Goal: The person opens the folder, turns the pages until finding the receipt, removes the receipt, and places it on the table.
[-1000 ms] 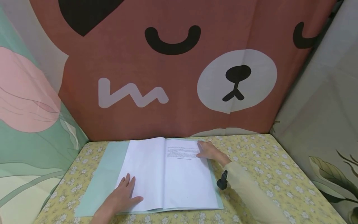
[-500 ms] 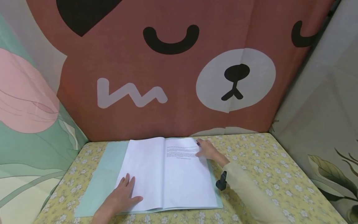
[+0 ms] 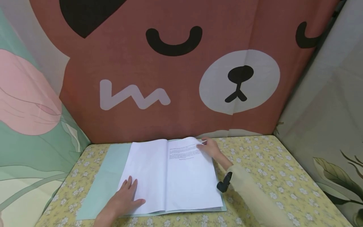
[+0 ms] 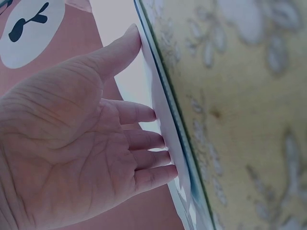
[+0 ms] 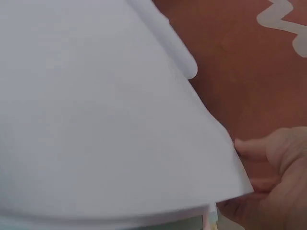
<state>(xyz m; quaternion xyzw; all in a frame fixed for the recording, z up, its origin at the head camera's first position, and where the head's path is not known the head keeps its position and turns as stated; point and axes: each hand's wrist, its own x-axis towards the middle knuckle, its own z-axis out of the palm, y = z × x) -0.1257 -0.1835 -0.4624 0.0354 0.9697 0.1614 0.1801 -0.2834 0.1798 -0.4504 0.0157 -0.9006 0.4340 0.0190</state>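
A document with white pages lies open in a pale green folder (image 3: 97, 186). On the blank left page (image 3: 148, 173) rests my left hand (image 3: 122, 198), its fingers spread. The left wrist view shows that left hand (image 4: 81, 139) from the palm side, fingertips touching the paper. At the far right corner of the printed right page (image 3: 193, 183), my right hand (image 3: 212, 149) pinches the sheet, which is raised and slightly bowed there. In the right wrist view, the lifted page (image 5: 115, 120) fills much of the frame, with the right hand (image 5: 280, 177) at its corner.
A yellow flowered cloth (image 3: 261, 183) covers the table. Behind the table's back edge hangs a brown bear-print curtain (image 3: 181, 116). Printed curtains stand on the left (image 3: 28, 151) and right (image 3: 326, 126). A black device (image 3: 224, 183) is on the right wrist.
My right hand has lifted the right page's far corner, and the page's upper edge now bows upward. The left hand has stayed in place.
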